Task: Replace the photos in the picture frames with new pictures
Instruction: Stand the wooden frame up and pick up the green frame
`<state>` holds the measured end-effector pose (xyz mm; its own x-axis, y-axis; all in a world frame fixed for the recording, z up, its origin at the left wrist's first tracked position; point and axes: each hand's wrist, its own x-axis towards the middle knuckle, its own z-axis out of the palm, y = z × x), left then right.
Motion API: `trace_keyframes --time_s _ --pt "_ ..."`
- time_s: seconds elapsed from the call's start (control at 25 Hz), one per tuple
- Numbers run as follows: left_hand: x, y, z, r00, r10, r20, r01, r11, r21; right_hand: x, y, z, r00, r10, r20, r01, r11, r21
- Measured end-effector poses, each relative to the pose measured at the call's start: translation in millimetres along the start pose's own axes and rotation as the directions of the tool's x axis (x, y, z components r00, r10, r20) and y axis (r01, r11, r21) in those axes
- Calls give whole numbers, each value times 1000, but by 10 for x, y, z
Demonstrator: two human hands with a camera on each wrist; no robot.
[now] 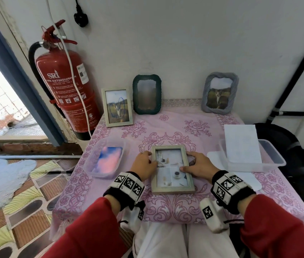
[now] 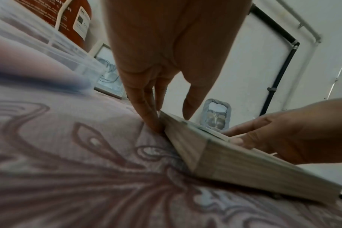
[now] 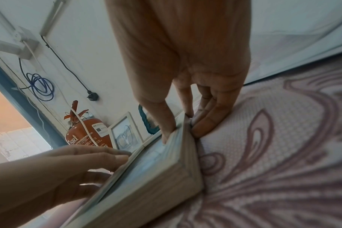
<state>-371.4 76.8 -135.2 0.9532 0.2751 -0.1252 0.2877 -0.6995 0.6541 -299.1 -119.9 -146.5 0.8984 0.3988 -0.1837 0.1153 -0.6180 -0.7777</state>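
A light wooden picture frame (image 1: 171, 189) lies face up on the pink tablecloth (image 1: 175, 127), holding a pale photo with a cup. My left hand (image 1: 150, 159) holds its left long edge: fingers (image 2: 146, 111) run down against the side and the thumb reaches over the rim. My right hand (image 1: 188, 162) grips the right edge, with the thumb (image 3: 162, 121) on the front and the fingers against the outer side. The same frame (image 2: 234, 166) (image 3: 156, 177) fills both wrist views. Whether it is slightly raised is unclear.
Three frames stand at the back wall: a wooden one (image 1: 117, 107) with a cat photo, a dark green one (image 1: 146, 94) and a grey one (image 1: 220, 93). A clear tub (image 1: 106, 159) with a pink-blue picture sits left. Another tub (image 1: 272, 155) with white sheets sits right. A fire extinguisher (image 1: 67, 86) stands at the left.
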Motion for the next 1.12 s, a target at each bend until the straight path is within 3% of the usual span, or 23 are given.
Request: trace_keyframes --time_s 0.2,0.44,0.52,0.64,0.88,1.12 --pt "24 -68 100 995 -99 -5 97 982 -159 -40 2 8 1000 -18 6 18 1000 -1" --pt "20 -66 42 984 -167 55 174 885 -433 -119 -20 -8 999 -20 28 19 1000 22" --pt "1 -39 29 986 -145 87 169 855 -491 -158 -19 -25 999 -12 33 10 999 52" --pt "-33 10 8 991 -75 111 118 879 -461 -234 -37 -74 1000 -16 11 15 997 81" --pt "-93 190 -40 991 19 135 55 852 -521 -378 -127 -209 991 -33 -130 51 990 134" --pt "-151 377 -153 993 -8 122 82 780 -620 -449 -256 -323 980 -111 -165 153 949 275"
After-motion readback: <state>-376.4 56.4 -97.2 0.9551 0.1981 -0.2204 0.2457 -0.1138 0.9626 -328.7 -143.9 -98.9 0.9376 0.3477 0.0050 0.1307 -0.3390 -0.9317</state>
